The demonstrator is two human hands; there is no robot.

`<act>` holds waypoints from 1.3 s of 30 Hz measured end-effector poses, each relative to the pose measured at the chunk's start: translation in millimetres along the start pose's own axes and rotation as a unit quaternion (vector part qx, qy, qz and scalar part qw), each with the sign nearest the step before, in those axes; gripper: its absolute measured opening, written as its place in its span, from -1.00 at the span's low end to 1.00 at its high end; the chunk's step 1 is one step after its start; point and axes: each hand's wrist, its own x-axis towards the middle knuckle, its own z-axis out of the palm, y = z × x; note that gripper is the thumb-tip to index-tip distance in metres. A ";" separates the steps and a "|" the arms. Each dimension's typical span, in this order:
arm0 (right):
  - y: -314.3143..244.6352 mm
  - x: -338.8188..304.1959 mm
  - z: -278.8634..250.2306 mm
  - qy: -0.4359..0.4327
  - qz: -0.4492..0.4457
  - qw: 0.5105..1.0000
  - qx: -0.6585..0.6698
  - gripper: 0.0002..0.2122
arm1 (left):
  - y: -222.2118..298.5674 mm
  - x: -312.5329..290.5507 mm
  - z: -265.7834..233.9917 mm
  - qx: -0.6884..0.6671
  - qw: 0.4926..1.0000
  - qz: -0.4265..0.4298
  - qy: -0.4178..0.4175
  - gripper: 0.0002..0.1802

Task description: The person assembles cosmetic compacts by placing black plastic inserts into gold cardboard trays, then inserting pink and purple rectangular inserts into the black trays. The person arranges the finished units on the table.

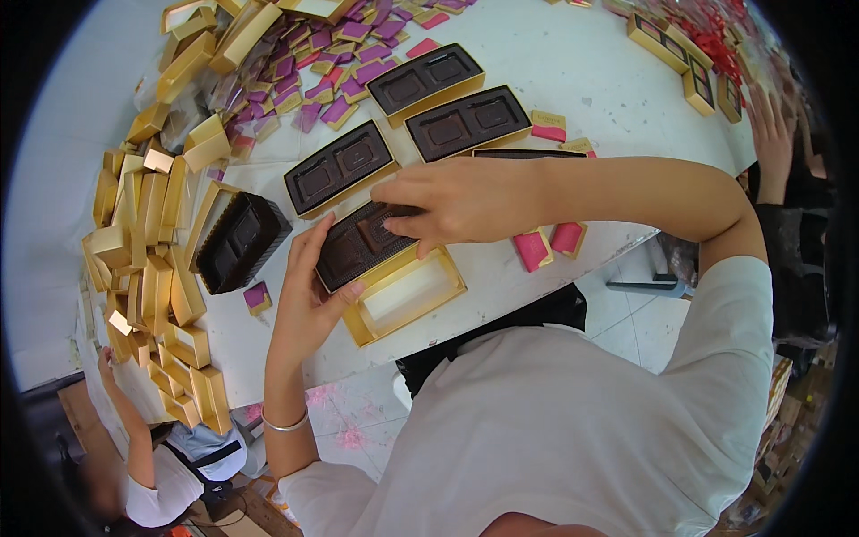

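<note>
A dark brown plastic tray with two square wells (344,257) is between my hands, tilted above an open gold box (455,285) whose pale inside shows. My left hand (309,300) grips the tray's left end, thumb at the near side and fingers at the far side. Reaching across from the right, my right hand (465,201) has its fingers bent over the tray's right end. My right hand hides part of that end. Left of my left hand, a stack of dark trays (242,243) leans against a gold box, with a small purple-and-gold packet (258,297) nearby.
Gold boxes fitted with dark trays (342,168) stand beyond my hands. Pink-and-gold packets (532,251) lie by my right forearm. Gold boxes (152,215) pile up at left, purple packets (358,67) at the back. Other people's hands show at right (771,130) and lower left (109,362).
</note>
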 end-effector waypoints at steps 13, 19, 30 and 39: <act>-13.4 3.7 -18.3 -0.096 -0.054 0.973 -0.201 -0.78 | -0.7 -0.8 -1.4 0.016 1.000 -0.017 0.009 -0.15; -3.7 -2.2 1.8 -0.016 -0.006 0.997 -0.073 -0.76 | -8.9 -2.2 0.8 0.026 0.999 0.017 0.017 -0.13; -51.7 21.2 -58.5 0.163 -0.077 0.983 0.035 -0.66 | 18.2 -32.8 -81.0 0.544 0.786 0.089 0.280 -0.69; -51.7 6.3 -34.3 0.179 -0.129 0.970 -0.098 -0.74 | 11.4 -29.4 -90.6 0.420 0.841 0.046 0.339 -0.86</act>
